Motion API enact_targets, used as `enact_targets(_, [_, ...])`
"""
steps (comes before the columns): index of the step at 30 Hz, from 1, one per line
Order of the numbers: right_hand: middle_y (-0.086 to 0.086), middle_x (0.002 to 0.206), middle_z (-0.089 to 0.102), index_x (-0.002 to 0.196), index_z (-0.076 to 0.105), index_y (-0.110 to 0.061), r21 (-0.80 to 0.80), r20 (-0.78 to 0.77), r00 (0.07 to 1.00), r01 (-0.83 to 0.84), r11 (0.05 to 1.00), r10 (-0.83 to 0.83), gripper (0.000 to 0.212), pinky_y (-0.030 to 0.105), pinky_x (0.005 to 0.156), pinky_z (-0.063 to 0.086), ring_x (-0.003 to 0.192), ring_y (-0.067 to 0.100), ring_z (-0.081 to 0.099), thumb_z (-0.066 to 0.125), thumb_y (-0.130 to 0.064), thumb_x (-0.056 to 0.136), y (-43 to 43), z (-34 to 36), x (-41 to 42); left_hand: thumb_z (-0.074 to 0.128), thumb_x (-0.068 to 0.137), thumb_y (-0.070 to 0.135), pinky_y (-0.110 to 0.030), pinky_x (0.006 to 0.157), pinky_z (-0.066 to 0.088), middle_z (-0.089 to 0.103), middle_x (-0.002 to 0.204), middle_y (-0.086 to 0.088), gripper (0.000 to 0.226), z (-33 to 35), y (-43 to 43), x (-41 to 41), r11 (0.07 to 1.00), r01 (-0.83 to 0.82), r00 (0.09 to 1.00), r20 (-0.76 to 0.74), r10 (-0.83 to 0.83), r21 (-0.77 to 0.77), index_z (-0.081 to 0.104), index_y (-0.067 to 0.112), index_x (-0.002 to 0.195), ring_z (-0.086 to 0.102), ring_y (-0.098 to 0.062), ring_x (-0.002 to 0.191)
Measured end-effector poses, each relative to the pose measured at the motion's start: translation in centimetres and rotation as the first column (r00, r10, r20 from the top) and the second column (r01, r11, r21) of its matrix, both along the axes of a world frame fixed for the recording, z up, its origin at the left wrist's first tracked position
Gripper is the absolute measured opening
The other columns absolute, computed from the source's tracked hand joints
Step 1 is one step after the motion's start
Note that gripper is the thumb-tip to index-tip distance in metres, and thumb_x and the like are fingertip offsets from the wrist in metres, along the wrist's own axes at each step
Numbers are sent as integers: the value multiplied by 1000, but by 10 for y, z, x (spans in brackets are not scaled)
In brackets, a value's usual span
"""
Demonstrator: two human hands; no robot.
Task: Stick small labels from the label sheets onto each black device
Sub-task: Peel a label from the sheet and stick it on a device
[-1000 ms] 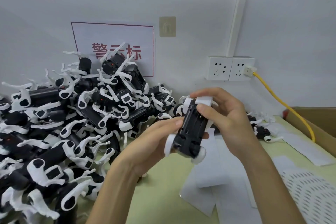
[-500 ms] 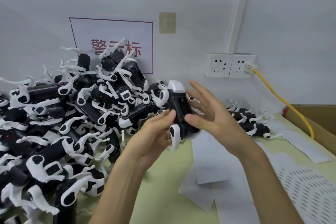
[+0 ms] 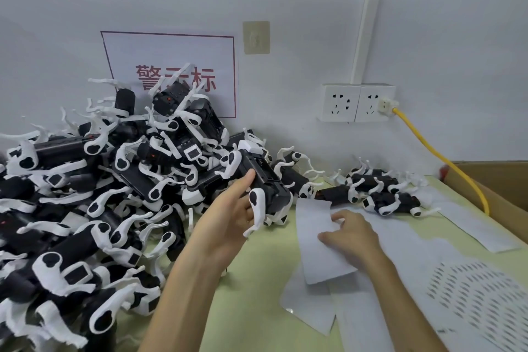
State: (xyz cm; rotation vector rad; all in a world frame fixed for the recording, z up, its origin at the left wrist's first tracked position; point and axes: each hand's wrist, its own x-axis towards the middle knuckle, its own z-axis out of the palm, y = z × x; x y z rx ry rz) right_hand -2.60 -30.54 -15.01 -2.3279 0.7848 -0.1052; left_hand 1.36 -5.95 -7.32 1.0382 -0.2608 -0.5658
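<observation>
Heap of black-and-white devices fills table's left, up against wall. Left hand grips black device at heap's right edge, long axis running away from person, white cap far end. Bare green table in front. Right hand fingertips on label sheet; pinch cannot tell. Cardboard box far right, inside hidden.

Soft, fairly bright light comes evenly from overhead, cool enough to turn the wall bluish grey. Only faint shadows lie on the tabletop. The wide lens bows the wall conduit, and the near-left black devices look slightly smeared.
</observation>
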Motion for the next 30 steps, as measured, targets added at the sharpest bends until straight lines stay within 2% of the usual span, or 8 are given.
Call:
enact_targets(4, [-8,102,65,104,64,-26,64,92,996,4,998,-10,33,37,93,50,103,20,63,76,-20,75,7,-6,7,88,65,60,-31,77,42,38,128,-20,64,-2,1,-2,999,32,998,61,-34,43,60,12,96,41,-34,107])
enact_targets(7, [-1,85,69,86,62,-18,209,237,971,-33,977,-18,14,30,70,50,78,19,64,70,-7,81,4,1,8,77,72,60,-30,84,44,59,113,-9,51,0,-1,-6,999,-38,998,52,37,23,83,18,99,69,-26,99])
enact_targets(10, [1,76,69,81,63,-11,321,384,923,-159,934,25,14,25,54,53,59,11,62,72,0,84,1,24,4,82,67,63,-30,78,37,66,110,-9,44,2,1,-8,998,-60,998,30,60,18,85,25,89,54,-26,102])
enact_targets(13, [-11,63,65,74,63,-14,296,578,816,-228,928,16,21,19,47,46,53,5,56,74,1,84,6,57,-5,70,79,60,-25,71,51,78,104,-10,59,5,3,-10,992,-73,997,37,70,107,80,14,115,68,-22,96])
enact_targets(15, [-16,61,63,71,63,-19,190,700,714,-174,966,-9,24,16,52,44,53,3,53,76,-2,83,15,76,-10,66,88,54,-30,95,55,77,110,-10,59,7,0,-10,977,-162,987,30,159,139,70,14,130,75,-20,102])
enact_targets(20, [-14,72,67,72,62,-31,-50,868,484,-132,990,108,31,11,58,43,62,5,61,77,-7,83,66,108,-24,72,81,43,-33,70,51,76,118,-1,36,13,-17,-21,945,-324,944,78,320,37,64,56,113,72,-25,100])
enact_targets(24, [-9,83,67,82,71,-19,-116,863,439,-310,943,251,14,19,68,48,76,11,65,78,-6,84,104,109,-27,69,80,28,-39,68,61,74,118,-15,61,15,-23,-30,947,-289,941,143,308,-137,49,13,136,74,-26,103])
enact_targets(30, [-5,121,61,104,79,-19,-153,818,420,-501,852,393,19,19,103,42,122,11,56,64,-14,93,105,112,-31,70,92,10,-43,83,61,70,125,-22,48,18,-9,-29,939,-269,938,164,306,-215,55,0,137,71,-32,110])
